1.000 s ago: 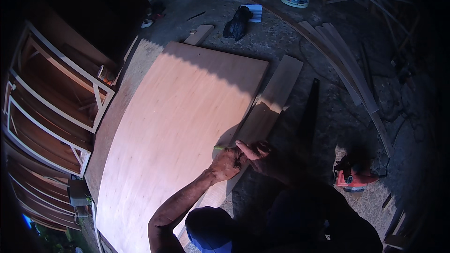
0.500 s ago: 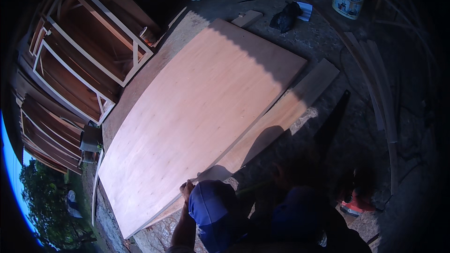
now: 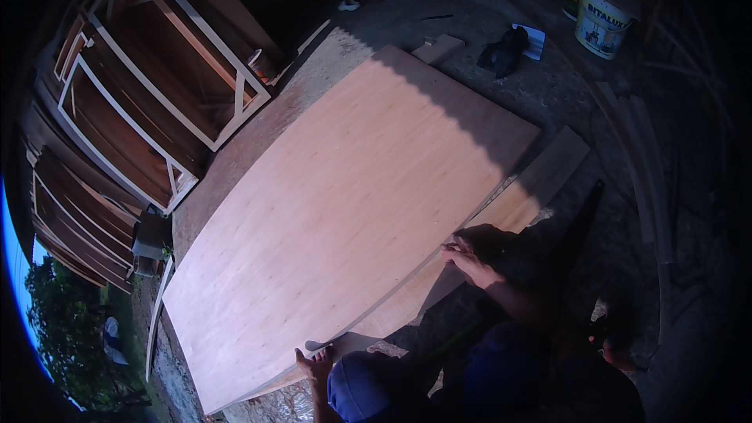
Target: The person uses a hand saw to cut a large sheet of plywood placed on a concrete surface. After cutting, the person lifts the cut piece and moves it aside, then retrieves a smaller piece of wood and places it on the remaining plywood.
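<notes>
Plywood, large pale rectangular sheet point(image 3: 352, 219): hands have separated; left hand point(image 3: 315, 362) is spreading open at near corner, right hand point(image 3: 464, 257) is pinching its long edge.

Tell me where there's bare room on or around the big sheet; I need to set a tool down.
The plywood sheet is bare nearly all over, from its far shaded end to the near edge. It is crowded only along the near edge, where the right hand and left hand touch it beside the narrower board. Ground near the bucket holds a dark cloth and scraps.
</notes>
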A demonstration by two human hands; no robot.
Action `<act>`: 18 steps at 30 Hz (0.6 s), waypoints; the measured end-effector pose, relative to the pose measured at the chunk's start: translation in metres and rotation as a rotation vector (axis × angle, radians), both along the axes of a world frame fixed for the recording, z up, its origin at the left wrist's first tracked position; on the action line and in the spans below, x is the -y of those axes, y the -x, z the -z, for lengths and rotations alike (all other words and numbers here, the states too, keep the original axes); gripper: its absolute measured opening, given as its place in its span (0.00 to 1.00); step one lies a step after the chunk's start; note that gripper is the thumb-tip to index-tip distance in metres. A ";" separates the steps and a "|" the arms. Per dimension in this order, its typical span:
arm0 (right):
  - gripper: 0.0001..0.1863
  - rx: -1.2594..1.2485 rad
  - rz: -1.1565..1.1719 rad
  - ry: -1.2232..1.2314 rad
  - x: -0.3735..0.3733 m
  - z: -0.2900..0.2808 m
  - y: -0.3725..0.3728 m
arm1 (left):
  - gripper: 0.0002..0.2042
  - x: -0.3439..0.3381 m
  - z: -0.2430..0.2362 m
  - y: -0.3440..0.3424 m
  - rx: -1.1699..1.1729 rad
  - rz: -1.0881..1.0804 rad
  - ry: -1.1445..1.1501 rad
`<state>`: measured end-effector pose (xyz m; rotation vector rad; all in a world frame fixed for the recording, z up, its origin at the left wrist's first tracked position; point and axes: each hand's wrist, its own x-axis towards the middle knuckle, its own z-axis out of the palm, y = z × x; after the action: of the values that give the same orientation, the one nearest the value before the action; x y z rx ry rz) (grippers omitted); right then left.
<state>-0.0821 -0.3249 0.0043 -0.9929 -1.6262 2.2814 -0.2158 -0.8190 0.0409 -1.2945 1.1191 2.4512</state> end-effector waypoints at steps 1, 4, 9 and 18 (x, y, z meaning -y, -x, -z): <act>0.16 0.002 -0.012 0.058 -0.010 0.002 0.000 | 0.36 -0.014 -0.002 -0.002 0.040 -0.008 0.005; 0.13 0.037 0.113 0.316 0.008 -0.036 0.022 | 0.31 -0.004 -0.014 -0.008 0.011 0.027 0.078; 0.07 0.019 0.357 0.510 0.013 -0.056 0.028 | 0.16 0.034 0.018 -0.005 -0.221 0.874 1.093; 0.13 -0.017 0.291 0.383 0.004 -0.293 0.118 | 0.12 0.032 -0.207 0.058 -0.022 0.170 -0.112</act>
<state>-0.2002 -0.3289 0.2977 -1.1925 -0.9732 2.4256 -0.2735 -0.8513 0.2476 -1.0953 1.0348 2.3716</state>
